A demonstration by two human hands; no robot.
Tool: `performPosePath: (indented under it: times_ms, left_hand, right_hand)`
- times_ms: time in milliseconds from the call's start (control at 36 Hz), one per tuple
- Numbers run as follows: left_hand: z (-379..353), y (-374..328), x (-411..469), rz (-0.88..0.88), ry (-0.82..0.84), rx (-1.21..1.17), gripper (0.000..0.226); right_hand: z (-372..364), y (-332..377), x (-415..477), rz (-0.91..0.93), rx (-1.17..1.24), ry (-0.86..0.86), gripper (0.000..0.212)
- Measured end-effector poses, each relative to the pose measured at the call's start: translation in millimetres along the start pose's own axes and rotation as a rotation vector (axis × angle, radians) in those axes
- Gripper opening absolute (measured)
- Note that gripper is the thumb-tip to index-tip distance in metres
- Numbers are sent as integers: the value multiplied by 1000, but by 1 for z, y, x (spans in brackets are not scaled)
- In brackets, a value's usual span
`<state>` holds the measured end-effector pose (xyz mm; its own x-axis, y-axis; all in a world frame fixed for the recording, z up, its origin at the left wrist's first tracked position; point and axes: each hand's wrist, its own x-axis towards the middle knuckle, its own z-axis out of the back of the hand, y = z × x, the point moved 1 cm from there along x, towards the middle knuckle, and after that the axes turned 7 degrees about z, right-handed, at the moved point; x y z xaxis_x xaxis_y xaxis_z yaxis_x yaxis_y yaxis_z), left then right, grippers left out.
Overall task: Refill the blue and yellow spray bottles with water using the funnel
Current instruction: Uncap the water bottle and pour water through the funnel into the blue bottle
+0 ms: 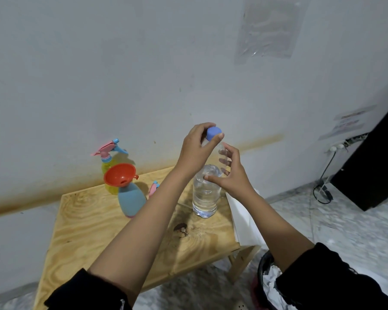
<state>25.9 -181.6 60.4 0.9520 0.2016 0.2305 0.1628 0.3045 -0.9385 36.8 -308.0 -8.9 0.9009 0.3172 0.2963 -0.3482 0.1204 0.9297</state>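
— Two spray bottles, both on the wooden table (81, 229): where exactly?

— Back left part of the top. The blue spray bottle (131, 201) stands upright with its trigger head off and the orange funnel (120, 174) seated in its neck. The yellow spray bottle (109, 168) stands just behind it, nearer the wall, with its pink and blue trigger head on.

— And the loose trigger head (153, 189)?

— Lying on the table just right of the blue bottle, partly hidden by the left forearm.

— What about the water?

— A clear water bottle (206, 193) stands upright near the right side of the table, a good part filled. Its blue cap (213, 133) sits at the top.

— Hands?

— The left hand (196, 151) has fingers and thumb closed around the cap. The right hand (232, 175) wraps the upper body of the water bottle, thumb in front and fingers behind, seen through the plastic.

— Anything around?

— A white sheet (244, 220) hangs off the table's right edge. Below it on the floor stands a dark bin (263, 271) holding crumpled paper. A dark cabinet (372, 166) stands at far right, with a cable (323, 186) running down the wall beside it.
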Motion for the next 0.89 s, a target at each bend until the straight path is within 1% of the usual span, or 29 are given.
performPosePath:
  times_ms: [56, 83, 111, 167, 250, 333, 583, 667, 750, 806, 889]
  left_hand:
    - [9, 2, 3, 41, 141, -52, 34]
    - [13, 3, 4, 53, 186, -67, 35]
    - [16, 3, 6, 56, 208, -71, 34]
    - [19, 2, 8, 47, 201, -63, 29]
    - [14, 1, 8, 36, 131, -37, 21]
    - [6, 1, 4, 23, 51, -52, 19]
    - [-10, -2, -9, 14, -338, -131, 32]
    - [-11, -5, -8, 37, -386, -126, 39]
    - [-6, -5, -4, 33, -314, -65, 42]
    - [0, -4, -3, 22, -194, -68, 40]
    - [8, -1, -1, 29, 21, -103, 48]
  right_hand:
    - [0, -1, 0, -5, -1, 1, 95]
    - [0, -1, 0, -4, -4, 4, 95]
    - [0, -1, 1, -4, -8, 7, 95]
    - [-1, -1, 1, -6, -17, 6, 96]
    - [-1, -2, 2, -2, -32, -3, 96]
    - [0, -1, 1, -1, -44, 1, 97]
    - [-3, 0, 2, -4, -48, 7, 96]
    - [-3, -1, 1, 1, -53, 6, 98]
    - [-1, -1, 0, 4, -59, 14, 98]
    - [-2, -1, 1, 6, -59, 21, 96]
    - [-2, -1, 2, 4, -55, 24, 96]
